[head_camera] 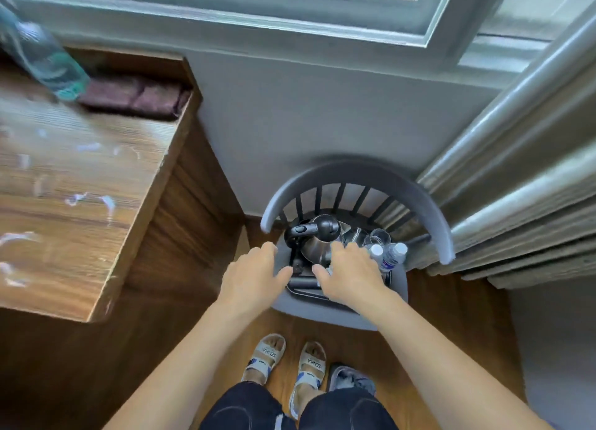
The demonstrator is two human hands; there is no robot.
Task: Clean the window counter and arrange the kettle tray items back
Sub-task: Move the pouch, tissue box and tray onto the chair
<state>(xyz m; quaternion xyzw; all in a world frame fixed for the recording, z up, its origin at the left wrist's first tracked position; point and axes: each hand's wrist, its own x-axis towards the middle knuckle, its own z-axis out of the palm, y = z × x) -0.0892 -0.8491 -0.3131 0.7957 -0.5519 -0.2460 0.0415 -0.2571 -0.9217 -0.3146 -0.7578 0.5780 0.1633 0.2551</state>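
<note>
Both hands reach down over black tray [303,291] on grey chair [354,178], left hand [254,273] and right hand [350,273] fingers relaxed flanking kettle [317,236], two water bottles [388,258] at right, wooden counter [74,178] left.

- The chair [354,175] is grey.
- The kettle [317,239] is shiny silver with a black lid.
- The counter [74,184] is brown wood with stripes.
- The cloth [135,96] is dark red.

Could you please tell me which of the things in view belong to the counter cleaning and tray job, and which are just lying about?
Job: tray, kettle, two water bottles, glasses, folded cloth, spray bottle, wet counter.

Lying about: chair, curtain, grey slipper.
</note>
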